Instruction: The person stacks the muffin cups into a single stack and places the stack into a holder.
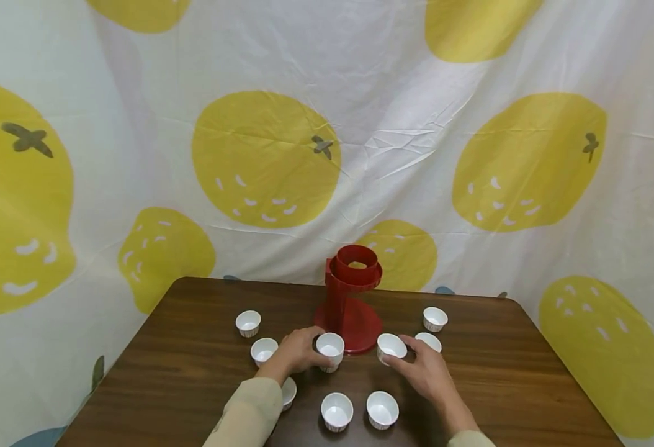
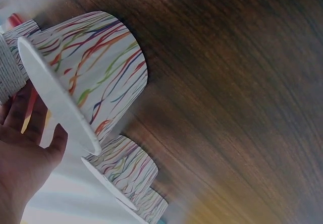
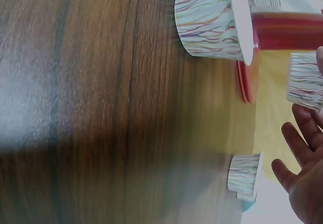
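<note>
White paper cups with coloured wavy stripes stand about both hands. My left hand (image 1: 301, 352) holds one paper cup (image 1: 329, 349) between thumb and fingers, in front of the red stand (image 1: 355, 298). To its right, my right hand (image 1: 424, 366) pinches another paper cup (image 1: 391, 347) by the side. In the left wrist view, a large near cup (image 2: 96, 67) partly hides the left hand (image 2: 30, 148). The right hand (image 3: 308, 168) shows at the edge of the right wrist view, with its striped cup (image 3: 304, 80) partly cut off.
Two cups, a left one (image 1: 337, 411) and a right one (image 1: 382, 410), stand near the front. More cups line the left (image 1: 248, 323) and right (image 1: 435, 318) of the brown wooden table (image 1: 193, 360). A lemon-patterned cloth (image 1: 383, 155) hangs behind. The stand carries a red ring (image 1: 355, 254).
</note>
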The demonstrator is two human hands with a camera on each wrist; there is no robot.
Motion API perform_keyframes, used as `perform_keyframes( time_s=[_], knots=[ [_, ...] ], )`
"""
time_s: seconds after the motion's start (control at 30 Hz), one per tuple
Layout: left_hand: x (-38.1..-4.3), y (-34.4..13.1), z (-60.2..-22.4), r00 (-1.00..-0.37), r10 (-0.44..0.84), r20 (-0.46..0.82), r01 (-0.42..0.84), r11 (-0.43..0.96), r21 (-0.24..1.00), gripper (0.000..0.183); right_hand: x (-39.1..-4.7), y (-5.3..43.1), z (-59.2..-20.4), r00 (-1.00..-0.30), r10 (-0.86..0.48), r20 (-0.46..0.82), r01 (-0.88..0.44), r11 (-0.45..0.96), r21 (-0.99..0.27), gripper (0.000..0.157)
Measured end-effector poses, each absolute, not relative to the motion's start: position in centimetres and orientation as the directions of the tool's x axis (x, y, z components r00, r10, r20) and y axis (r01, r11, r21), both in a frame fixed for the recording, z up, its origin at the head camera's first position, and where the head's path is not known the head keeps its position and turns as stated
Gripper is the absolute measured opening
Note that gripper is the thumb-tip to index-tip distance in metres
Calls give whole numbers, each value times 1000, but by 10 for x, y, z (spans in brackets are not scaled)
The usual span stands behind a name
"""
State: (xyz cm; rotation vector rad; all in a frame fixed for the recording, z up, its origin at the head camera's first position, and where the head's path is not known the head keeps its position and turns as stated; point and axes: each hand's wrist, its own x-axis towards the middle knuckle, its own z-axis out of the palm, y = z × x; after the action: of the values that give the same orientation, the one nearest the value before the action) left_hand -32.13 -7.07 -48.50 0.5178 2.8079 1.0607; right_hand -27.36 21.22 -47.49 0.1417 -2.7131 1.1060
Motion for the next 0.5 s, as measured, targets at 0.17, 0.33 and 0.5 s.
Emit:
perform_keyframes(
  time_s=[0.17,0.33,0.5],
  knots=[
    [-319,-71,-483,-935,351,49,295,695,656,55,-277,205,-476,-973,-13,229,-173,696,-697,63],
    [-318,-71,-482,-937,346,40,285,695,660,55,-279,198,-475,-971,-20,240,-188,684,-704,62],
    [-319,-70,-482,-936,349,46,291,694,659,53,-282,190,-472,-972,-23,233,-188,670,-718,66]
  ],
)
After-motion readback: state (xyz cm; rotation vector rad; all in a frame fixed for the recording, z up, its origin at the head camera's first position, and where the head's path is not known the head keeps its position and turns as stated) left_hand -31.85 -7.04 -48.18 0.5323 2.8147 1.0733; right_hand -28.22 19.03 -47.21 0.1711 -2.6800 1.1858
